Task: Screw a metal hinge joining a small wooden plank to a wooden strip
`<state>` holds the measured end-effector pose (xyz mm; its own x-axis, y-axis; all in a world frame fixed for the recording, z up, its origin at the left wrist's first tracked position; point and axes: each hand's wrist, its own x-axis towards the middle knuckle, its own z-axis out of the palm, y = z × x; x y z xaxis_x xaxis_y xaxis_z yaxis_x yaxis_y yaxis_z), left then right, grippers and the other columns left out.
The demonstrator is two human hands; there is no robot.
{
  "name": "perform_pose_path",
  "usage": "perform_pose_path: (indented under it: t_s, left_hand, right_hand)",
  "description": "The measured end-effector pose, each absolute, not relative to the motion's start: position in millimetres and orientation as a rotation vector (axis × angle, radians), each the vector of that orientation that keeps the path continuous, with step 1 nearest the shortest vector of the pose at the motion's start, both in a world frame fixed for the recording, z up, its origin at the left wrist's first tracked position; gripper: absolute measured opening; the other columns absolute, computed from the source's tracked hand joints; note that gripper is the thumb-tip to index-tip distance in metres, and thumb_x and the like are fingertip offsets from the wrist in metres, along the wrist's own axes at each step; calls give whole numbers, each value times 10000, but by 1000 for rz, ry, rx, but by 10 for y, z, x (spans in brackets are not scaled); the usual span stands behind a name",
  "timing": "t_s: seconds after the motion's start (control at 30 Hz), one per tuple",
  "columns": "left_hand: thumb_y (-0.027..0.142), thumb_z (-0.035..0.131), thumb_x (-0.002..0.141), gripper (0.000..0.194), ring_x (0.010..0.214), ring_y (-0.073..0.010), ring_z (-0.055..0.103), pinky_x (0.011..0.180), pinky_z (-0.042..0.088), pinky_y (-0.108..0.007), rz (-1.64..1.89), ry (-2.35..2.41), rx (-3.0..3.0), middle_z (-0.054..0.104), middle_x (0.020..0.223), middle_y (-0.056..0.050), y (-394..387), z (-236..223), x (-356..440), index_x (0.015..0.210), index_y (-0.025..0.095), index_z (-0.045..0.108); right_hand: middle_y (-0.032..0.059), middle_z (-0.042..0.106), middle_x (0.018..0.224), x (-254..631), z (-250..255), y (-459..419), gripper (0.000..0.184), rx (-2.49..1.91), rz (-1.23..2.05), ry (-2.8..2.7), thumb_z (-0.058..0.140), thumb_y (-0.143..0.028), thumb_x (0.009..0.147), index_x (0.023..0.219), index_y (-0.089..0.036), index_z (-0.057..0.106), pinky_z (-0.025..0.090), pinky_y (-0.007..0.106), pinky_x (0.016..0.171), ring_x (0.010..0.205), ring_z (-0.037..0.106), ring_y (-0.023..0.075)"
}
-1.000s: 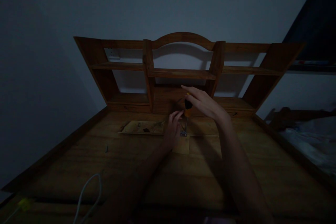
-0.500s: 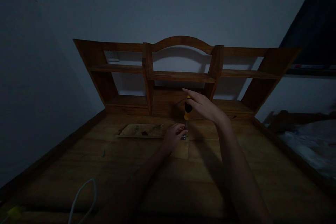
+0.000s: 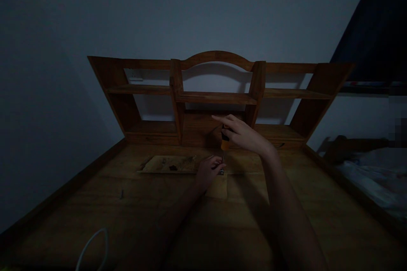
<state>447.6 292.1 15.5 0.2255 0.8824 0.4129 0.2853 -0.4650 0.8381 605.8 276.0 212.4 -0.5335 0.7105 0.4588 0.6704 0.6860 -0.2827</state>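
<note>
In dim light, my right hand (image 3: 243,134) is closed round the top of a screwdriver with a black and orange handle (image 3: 224,140), held upright over a wooden desk top (image 3: 165,203). Its shaft points down at a small metal bracket (image 3: 221,172) on the wood. My left hand (image 3: 208,170) rests on the desk beside the bracket, fingers pinched at the screwdriver's tip. What the left fingers hold is too small and dark to name.
A wooden shelf unit (image 3: 219,97) stands at the back of the desk against a pale wall. A paler recessed patch (image 3: 170,164) lies left of the hands. A loose screw (image 3: 121,194) lies further left. A white cable (image 3: 92,247) loops at the near left.
My left hand dropped from near the screwdriver handle to the bracket at the tip. The right hand stayed on the handle. The camera tilted up slightly, so the desk appears lower.
</note>
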Motion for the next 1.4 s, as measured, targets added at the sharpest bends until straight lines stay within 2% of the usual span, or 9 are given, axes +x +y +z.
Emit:
perform_pose_path:
  t_s: [0.27, 0.4, 0.5, 0.77, 0.9, 1.03, 1.17, 1.27, 1.4]
  left_hand:
    - [221, 694, 848, 165, 831, -152, 724, 775, 603, -274, 1195, 1087, 1908, 738, 920, -10, 2878, 216, 4481, 1010, 209, 665]
    - [188, 714, 827, 227, 849, -151, 717, 798, 593, -279, 1217, 1080, 1948, 735, 937, -10, 2873, 236, 4464, 1046, 213, 662]
    - [182, 709, 830, 234, 865, -149, 713, 823, 586, -289, 1224, 1063, 1968, 736, 961, -11, 2884, 228, 4456, 1057, 214, 661]
    - [227, 696, 839, 243, 855, -151, 703, 826, 580, -302, 1220, 1071, 2002, 727, 965, -15, 2910, 153, 4445, 1079, 219, 662]
    - [265, 686, 854, 203, 851, -156, 703, 819, 576, -305, 1209, 1090, 2021, 726, 954, -14, 2912, 146, 4436, 1052, 222, 671]
    - [270, 688, 852, 182, 840, -161, 704, 817, 570, -308, 1201, 1132, 2042, 728, 935, -13, 2897, 169, 4436, 1027, 222, 676]
    - [314, 650, 891, 178, 849, -159, 701, 814, 557, -295, 1225, 1162, 2052, 735, 951, -16, 2882, 179, 4448, 1043, 224, 680]
    - [353, 617, 918, 188, 862, -162, 699, 818, 545, -292, 1245, 1189, 2051, 743, 967, -15, 2877, 181, 4455, 1039, 229, 689]
    - [345, 636, 907, 177, 848, -158, 701, 815, 539, -284, 1203, 1188, 2060, 745, 965, -12, 2876, 197, 4447, 1023, 228, 698]
  right_hand:
    - [142, 621, 1129, 5912, 2077, 2695, 454, -1346, -260, -2179, 445, -514, 1000, 1280, -185, 582, 491, 418, 868, 1011, 635, 302]
    - [116, 562, 1338, 6037, 2088, 2750, 457, -1119, 36, -2286, 475, -305, 986, 1435, -220, 465, 421, 396, 1041, 1256, 529, 249]
    - [82, 565, 1388, 6136, 2114, 2790, 520, -994, 151, -2341, 510, -193, 937, 1453, -241, 460, 422, 379, 1044, 1247, 539, 219]
    - [139, 697, 1070, 6058, 2111, 2775, 515, -1359, -220, -2172, 535, -578, 941, 1250, -173, 615, 472, 406, 895, 1028, 642, 297]
    - [89, 642, 1276, 6165, 2172, 2751, 483, -1107, 94, -2290, 531, -348, 953, 1419, -224, 523, 475, 364, 940, 1070, 628, 229]
    - [44, 667, 1254, 6277, 2212, 2743, 497, -1028, 299, -2271, 536, -216, 906, 1400, -262, 560, 513, 324, 831, 911, 662, 183]
    - [62, 709, 1037, 6235, 2187, 2767, 315, -1117, 43, -2198, 642, -396, 902, 1149, -204, 675, 481, 297, 745, 827, 647, 189]
    - [60, 673, 849, 6133, 2159, 2773, 356, -1293, -241, -2133, 626, -543, 895, 923, -189, 656, 432, 299, 694, 770, 617, 209]
    - [88, 674, 990, 6056, 2154, 2760, 408, -1256, -162, -2175, 544, -563, 938, 1007, -178, 662, 442, 317, 793, 885, 624, 224]
